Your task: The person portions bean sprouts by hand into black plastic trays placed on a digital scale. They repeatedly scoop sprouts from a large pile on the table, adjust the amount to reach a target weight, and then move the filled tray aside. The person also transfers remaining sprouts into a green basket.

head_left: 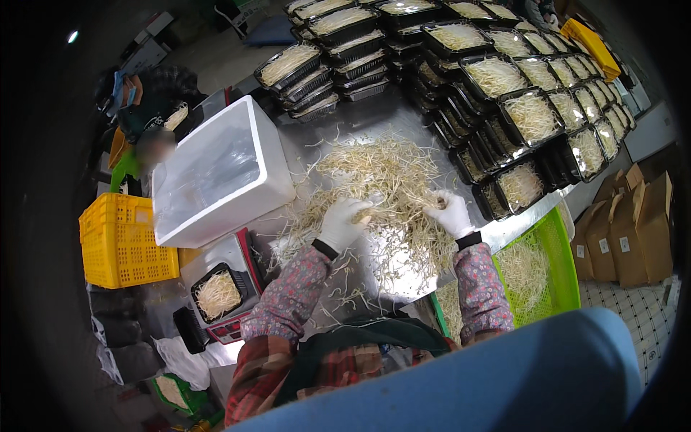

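Note:
A loose heap of bean sprouts (389, 180) is spread over the shiny metal table (324, 133). My left hand (341, 226), in a white glove, is at the heap's near left side, its fingers curled together on some sprouts. Across from it, my right hand (450, 214), gloved likewise, has its fingers closed on sprouts at the heap's right edge. To the left, a black tray of sprouts (218, 295) rests on a scale (248, 270) with red trim.
A white foam box (277, 169) stands left of the heap, beside a yellow crate (129, 241). Stacked filled black trays (522, 183) line the back and right. A green basket (568, 266) of sprouts sits at my right, near brown paper bags (633, 237). Another person (144, 108) works at far left.

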The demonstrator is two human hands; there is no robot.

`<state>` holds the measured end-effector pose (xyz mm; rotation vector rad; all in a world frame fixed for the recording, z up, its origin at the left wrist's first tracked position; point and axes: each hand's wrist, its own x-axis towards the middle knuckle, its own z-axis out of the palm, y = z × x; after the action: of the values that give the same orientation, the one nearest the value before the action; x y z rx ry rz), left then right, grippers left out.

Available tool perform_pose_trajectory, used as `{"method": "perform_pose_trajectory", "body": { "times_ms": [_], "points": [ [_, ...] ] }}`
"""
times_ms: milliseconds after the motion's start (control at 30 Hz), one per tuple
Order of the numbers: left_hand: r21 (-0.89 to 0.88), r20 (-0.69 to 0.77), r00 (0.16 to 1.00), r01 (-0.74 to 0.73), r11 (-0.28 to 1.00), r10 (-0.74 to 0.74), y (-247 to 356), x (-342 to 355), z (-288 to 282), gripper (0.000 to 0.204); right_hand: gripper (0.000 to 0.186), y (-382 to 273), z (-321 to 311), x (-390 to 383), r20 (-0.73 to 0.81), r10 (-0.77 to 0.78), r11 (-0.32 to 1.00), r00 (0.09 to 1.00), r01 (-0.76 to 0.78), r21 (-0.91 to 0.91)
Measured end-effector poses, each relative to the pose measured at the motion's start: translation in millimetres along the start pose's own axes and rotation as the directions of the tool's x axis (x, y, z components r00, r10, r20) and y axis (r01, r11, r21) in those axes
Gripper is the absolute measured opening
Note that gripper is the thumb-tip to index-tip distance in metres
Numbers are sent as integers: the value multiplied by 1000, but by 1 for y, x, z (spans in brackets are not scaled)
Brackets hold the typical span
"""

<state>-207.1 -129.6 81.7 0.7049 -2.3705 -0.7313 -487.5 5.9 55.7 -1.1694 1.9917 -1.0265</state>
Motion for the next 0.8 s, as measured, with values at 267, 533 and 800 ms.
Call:
{"method": "perform_pose_trajectory", "body": {
  "times_ms": [267, 533, 800],
  "points": [
    [75, 236, 952, 182, 980, -195, -42, -25, -22, 16, 34, -43, 43, 40, 315, -24, 1000, 949, 24, 3],
    [374, 163, 979, 57, 926, -126, -131, 85, -2, 23, 34, -62, 67, 163, 439, -78, 778, 895, 330, -534],
    [229, 229, 937, 212, 950, -265, -157, 71, 27, 17, 14, -68, 85, 146, 564, -6, 827, 826, 321, -462]
  ]
}}
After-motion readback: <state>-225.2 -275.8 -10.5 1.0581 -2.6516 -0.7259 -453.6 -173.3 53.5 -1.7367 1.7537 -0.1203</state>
